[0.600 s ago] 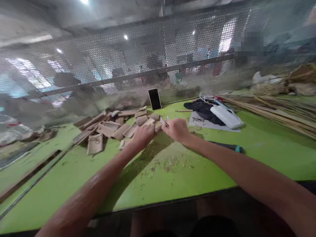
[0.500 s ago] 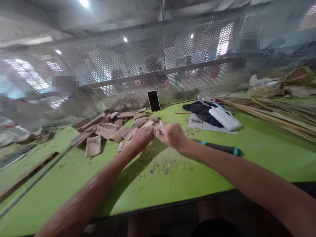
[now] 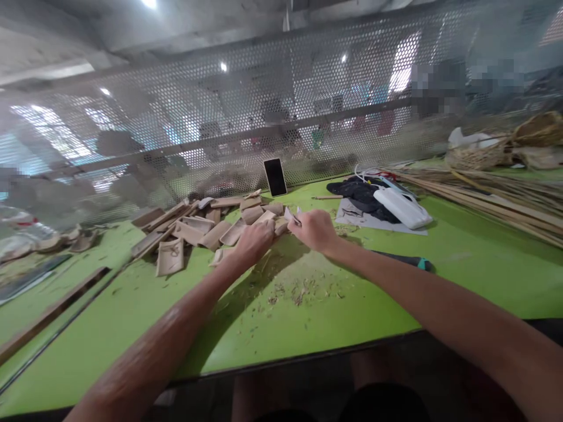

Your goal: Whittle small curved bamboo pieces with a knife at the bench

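Note:
My left hand [image 3: 256, 240] is closed around a curved piece of bamboo [image 3: 280, 226], whose end sticks out to the right of the fingers. Just to the right, my right hand [image 3: 317, 228] pinches a small folded sheet of pale paper [image 3: 290, 215] that looks like sandpaper. A narrow gap separates the two hands, with the bamboo end and the paper between them. Shavings [image 3: 301, 290] lie on the green table [image 3: 352, 319] below the hands. Behind my left hand spreads a pile of similar curved bamboo pieces [image 3: 214, 235].
A black tool handle with teal bands [image 3: 404, 260] lies beyond my right forearm. At the back stand a dark tablet [image 3: 275, 177] and a perforated metal screen [image 3: 246, 99]. A white device [image 3: 402, 208] rests on dark cloth; long strips [image 3: 492, 202] lie right, a wooden bar [image 3: 55, 313] left.
My right hand has shifted slightly right and up, away from my left hand. More of the bamboo end and the folded paper now shows. The view has tilted slightly.

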### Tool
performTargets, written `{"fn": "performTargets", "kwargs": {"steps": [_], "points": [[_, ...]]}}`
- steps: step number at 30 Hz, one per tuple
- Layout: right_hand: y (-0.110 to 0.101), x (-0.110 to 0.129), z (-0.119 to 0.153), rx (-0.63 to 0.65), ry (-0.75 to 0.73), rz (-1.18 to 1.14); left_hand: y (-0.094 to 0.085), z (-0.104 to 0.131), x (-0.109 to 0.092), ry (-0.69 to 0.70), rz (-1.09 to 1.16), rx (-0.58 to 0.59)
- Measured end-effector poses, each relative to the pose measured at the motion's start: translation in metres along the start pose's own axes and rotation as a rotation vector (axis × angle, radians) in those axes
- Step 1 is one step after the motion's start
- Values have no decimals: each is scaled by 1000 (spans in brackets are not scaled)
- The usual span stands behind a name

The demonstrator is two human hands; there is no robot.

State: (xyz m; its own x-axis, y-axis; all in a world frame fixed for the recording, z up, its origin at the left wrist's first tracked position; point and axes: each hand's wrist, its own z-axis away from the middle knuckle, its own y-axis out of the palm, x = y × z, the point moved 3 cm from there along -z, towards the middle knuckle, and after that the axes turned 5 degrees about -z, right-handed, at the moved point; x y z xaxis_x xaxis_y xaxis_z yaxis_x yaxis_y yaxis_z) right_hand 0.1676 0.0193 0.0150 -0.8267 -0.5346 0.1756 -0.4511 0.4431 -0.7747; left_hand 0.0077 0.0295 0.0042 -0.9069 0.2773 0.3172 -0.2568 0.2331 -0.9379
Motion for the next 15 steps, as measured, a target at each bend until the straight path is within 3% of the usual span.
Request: {"fn": "performTargets", "kwargs": {"steps": [4,8,13,15], "points": [[-2,4,0,-1,-105,-29,1,-1,-1,34,21,8],[-2,-3,-1,9,33,44,1,-1,-2,2,-9,-25],[0,3,0,69,-138,-103,1,-1,-5,32,10,-1],[-1,1,0,36,-86,-45,1,-1,-4,15,-7,-8]]}}
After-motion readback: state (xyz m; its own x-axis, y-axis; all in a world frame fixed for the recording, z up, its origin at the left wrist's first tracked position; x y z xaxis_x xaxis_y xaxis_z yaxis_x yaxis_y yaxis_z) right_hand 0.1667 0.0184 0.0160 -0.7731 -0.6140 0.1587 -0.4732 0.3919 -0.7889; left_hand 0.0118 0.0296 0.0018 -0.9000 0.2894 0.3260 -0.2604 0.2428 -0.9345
